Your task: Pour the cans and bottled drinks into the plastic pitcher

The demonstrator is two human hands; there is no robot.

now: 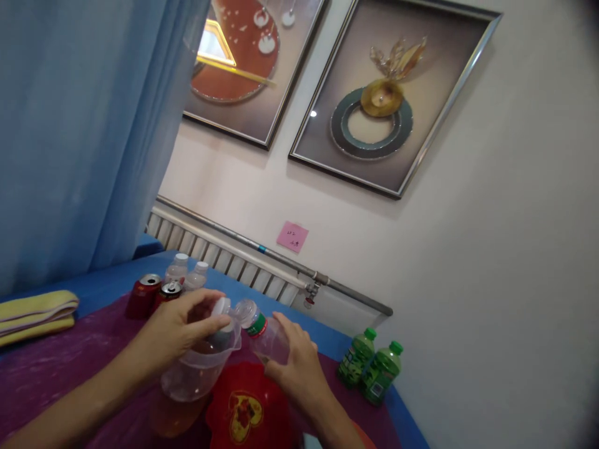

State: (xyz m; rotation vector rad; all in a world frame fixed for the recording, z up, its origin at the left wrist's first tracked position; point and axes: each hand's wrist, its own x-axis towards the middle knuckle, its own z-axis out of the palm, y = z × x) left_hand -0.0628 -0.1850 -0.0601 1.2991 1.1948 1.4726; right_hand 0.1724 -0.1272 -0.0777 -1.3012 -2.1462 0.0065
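Note:
My left hand (pixel 189 321) is closed, with thumb and fingers around a white cap (pixel 221 307) above the rim of a clear plastic pitcher (pixel 189 381). Whether that cap sits on a bottle is unclear. Amber-looking liquid shows low in the pitcher. My right hand (pixel 299 362) grips a clear plastic bottle (pixel 274 340) with a green and red band near its neck. This bottle leans left, its uncapped mouth close to the pitcher's spout. Beneath the bottle lies a red item (pixel 262 405) with a gold heart-like design.
Two red cans (pixel 144 296) and two clear white-capped bottles (pixel 176 269) stand behind my left hand. Two green bottles (pixel 381 374) are at the right. A folded yellow cloth (pixel 37 315) lies far left on the purple sheet (pixel 93 374). A radiator (pixel 224 255) runs along the wall.

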